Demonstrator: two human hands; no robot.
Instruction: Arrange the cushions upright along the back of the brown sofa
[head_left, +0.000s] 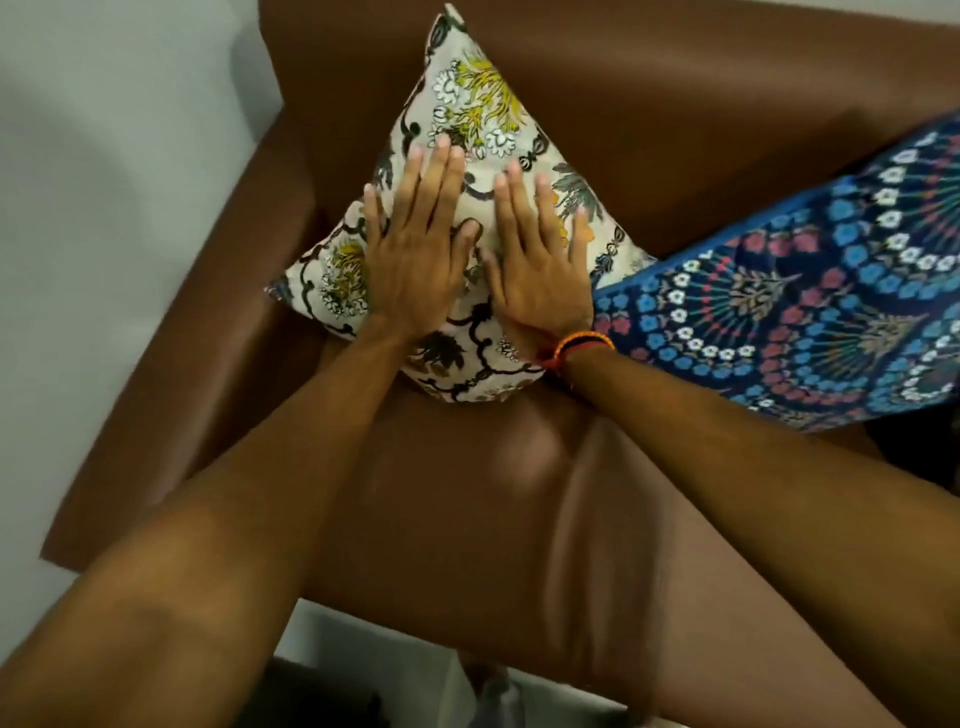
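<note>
Two forearms are extended from the near edge over the seat of the brown sofa (467, 519), which is bare and creased near its middle. A braided orange wristband (576, 345) is worn on the right wrist.

Farther in, the left hand (415, 249) and the right hand (540, 265) are laid flat, fingers spread wide, side by side on the face of the cream floral cushion (467, 104). Nothing is gripped; both palms are pressed against the fabric. The cushion is set in the far left corner of the seat, turned on its point, with its upper corner resting against the backrest (675, 104) and its left corner toward the armrest (218, 291).

Just to the right, the blue patterned cushion (831, 291) is leaned against the backrest, its left edge overlapping the floral cushion.

The step in hand is judged to be seating the floral cushion. Even pressure should be applied with both palms so that the filling is flattened against the backrest. The cushion should then be rotated until one edge lies along the seat, otherwise it is likely to tip sideways.
</note>
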